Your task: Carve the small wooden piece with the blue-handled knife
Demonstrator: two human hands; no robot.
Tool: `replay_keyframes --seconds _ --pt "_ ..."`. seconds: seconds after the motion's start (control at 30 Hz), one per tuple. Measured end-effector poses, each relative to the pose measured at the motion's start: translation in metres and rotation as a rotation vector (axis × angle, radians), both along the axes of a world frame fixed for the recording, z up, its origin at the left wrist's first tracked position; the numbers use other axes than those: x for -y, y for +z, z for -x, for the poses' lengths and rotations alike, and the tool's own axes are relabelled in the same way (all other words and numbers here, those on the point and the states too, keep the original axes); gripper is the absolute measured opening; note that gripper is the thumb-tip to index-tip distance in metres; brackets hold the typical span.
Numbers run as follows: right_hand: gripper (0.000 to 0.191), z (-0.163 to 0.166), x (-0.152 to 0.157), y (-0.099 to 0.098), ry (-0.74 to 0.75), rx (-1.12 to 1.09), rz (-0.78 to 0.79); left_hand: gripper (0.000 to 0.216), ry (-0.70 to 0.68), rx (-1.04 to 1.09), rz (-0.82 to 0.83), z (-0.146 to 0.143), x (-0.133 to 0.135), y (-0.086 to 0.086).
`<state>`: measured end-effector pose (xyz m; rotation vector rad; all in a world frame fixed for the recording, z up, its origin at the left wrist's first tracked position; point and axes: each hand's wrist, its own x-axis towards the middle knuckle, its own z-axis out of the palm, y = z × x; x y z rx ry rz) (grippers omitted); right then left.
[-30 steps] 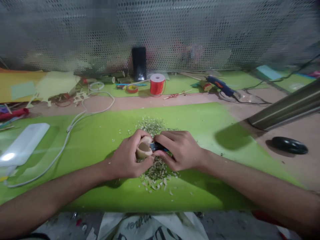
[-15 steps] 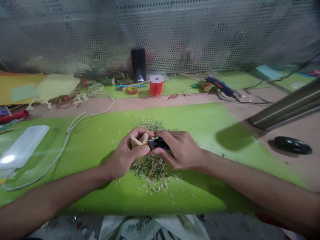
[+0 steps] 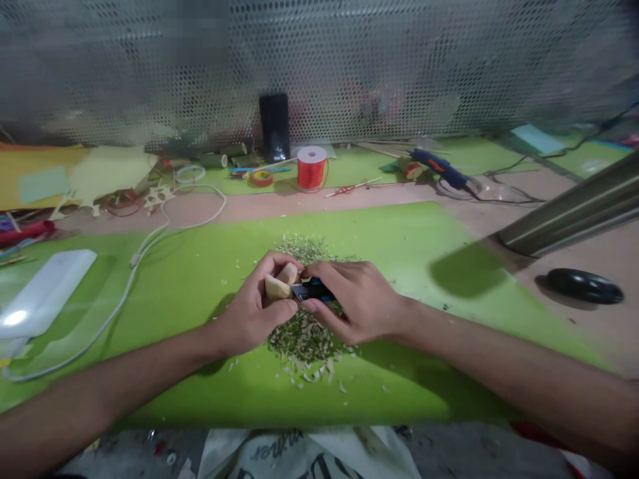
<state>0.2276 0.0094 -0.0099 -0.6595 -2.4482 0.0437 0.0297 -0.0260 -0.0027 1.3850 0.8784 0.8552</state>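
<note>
My left hand (image 3: pixel 254 303) is wrapped round a pale carved piece (image 3: pixel 277 287), which looks like wood or bamboo and has a notch in its upper rim. In my right hand (image 3: pixel 357 296) is a utility knife (image 3: pixel 313 290) with a black body, its blade against the right side of the carved piece. Both hands meet above a heap of green and cream shavings (image 3: pixel 304 336) on the green mat (image 3: pixel 200 392). Fingers hide much of the knife and the lower part of the piece.
A red thread spool (image 3: pixel 310 171) and a black phone (image 3: pixel 274 126) stand at the back. A blue glue gun (image 3: pixel 439 167), a metal cylinder (image 3: pixel 574 206) and a black computer mouse (image 3: pixel 585 286) are on the right. To the left lie a white power bank (image 3: pixel 47 289) and its cable (image 3: pixel 122 309).
The carved piece has turned in my left hand, showing more of its pale side. My left thumb has slid lower, and the knife blade is more exposed. The view has shifted slightly.
</note>
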Motion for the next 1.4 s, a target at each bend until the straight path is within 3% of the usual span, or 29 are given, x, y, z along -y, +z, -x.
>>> replay_keyframes --seconds 0.3,0.57,0.87,1.4 --pt "0.029 -0.0012 0.0009 0.0013 0.002 0.050 -0.017 0.035 -0.004 0.001 -0.129 -0.0031 0.0012 -0.0053" --pt "0.027 -0.0046 0.0004 0.0048 0.014 0.167 -0.002 0.037 0.039 -0.131 -0.223 -0.0062 0.0010 -0.0040" --pt "0.023 -0.0046 0.0008 0.0081 0.011 0.151 0.061 0.034 0.059 -0.149 -0.143 -0.0089 0.0040 -0.0028" --pt "0.022 -0.0026 0.0038 0.0070 -0.052 0.129 -0.001 0.033 0.127 -0.239 -0.217 -0.0092 0.0050 -0.0001"
